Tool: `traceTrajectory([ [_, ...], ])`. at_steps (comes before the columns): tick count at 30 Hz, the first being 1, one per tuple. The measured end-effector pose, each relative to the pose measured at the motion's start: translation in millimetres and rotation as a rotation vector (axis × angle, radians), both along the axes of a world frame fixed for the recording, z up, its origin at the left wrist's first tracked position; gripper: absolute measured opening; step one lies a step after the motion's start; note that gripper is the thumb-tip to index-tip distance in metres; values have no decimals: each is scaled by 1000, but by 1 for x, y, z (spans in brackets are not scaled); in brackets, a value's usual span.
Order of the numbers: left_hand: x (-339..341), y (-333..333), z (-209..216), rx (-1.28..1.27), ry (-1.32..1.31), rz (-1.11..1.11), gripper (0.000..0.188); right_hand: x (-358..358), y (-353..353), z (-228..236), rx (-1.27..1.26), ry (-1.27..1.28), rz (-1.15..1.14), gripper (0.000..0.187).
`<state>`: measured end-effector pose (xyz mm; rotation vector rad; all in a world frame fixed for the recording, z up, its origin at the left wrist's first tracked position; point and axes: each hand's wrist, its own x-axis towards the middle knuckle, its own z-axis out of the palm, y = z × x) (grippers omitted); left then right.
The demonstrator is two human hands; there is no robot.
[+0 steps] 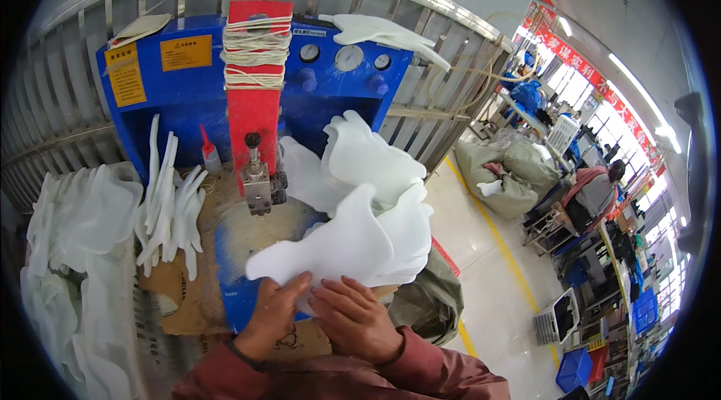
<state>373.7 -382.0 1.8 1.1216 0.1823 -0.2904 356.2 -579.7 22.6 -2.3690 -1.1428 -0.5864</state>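
Note:
A white, curved foam piece (330, 246) is tilted up before me, just in front of the machine's metal head (257, 188). My left hand (272, 316) pinches its near edge, with the thumb on top and the other fingers hidden below. My right hand (357, 323) is closed over the same edge, its fingers laid together on the upper face and its thumb out of sight. Behind and to the right, a stack of similar white foam pieces (375, 156) rests at the machine, partly covered by the held one.
A blue machine (180, 84) with a red arm (255, 114), wound with cord, and gauges (348, 58) stands ahead. Narrow white strips (161, 201) lie left on cardboard (176, 295), beside a heap of foam pieces (90, 212). A red-tipped bottle (211, 156) stands behind. Sacks (503, 182) and a seated person (593, 193) are right.

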Motion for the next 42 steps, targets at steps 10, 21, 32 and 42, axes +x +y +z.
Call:
traceTrajectory([
  [10, -63, 107, -24, 66, -146, 146, 41, 23, 29, -48, 1006, 992, -196, 46],
  [21, -66, 162, -27, 236, -144, 337, 49, 73, 99, -89, 1104, 1356, 97, 33],
  [32, -55, 173, -19, 266, -172, 427, 49, 88, 121, -76, 1120, 1343, 165, 43],
  [42, -45, 164, -13, 242, -177, 381, 50, 93, 112, -79, 1094, 1270, 88, 40],
])
